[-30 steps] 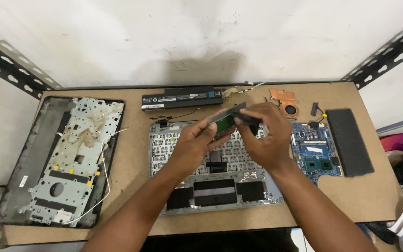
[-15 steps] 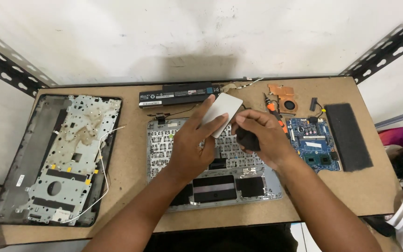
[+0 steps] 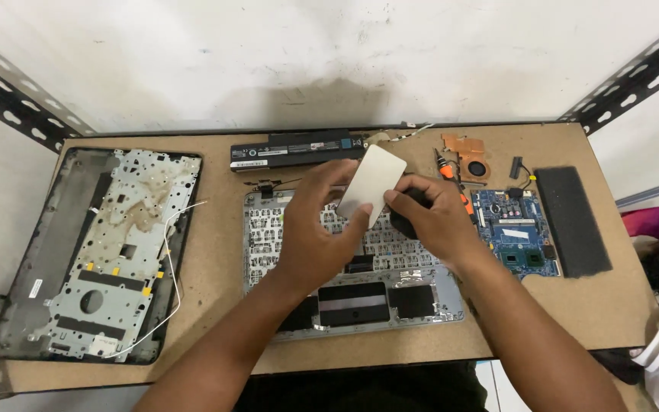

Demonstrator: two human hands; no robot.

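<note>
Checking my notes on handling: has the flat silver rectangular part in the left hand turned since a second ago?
Yes. The flat silver rectangular part flipped, pale face up, tilting toward the long black battery.

centre: grey upturned laptop keyboard deck [image 3: 345, 294] is taking up the middle | left: brown fibreboard tabletop [image 3: 219, 252] is showing a bare strip beside black laptop base cover [image 3: 93, 259] | rear: long black battery bar [image 3: 295, 150] is blocking the back edge | right: blue circuit board [image 3: 514, 233] and black foam strip [image 3: 572, 220] are crowding that side | front: bare edge is staying passable
</note>
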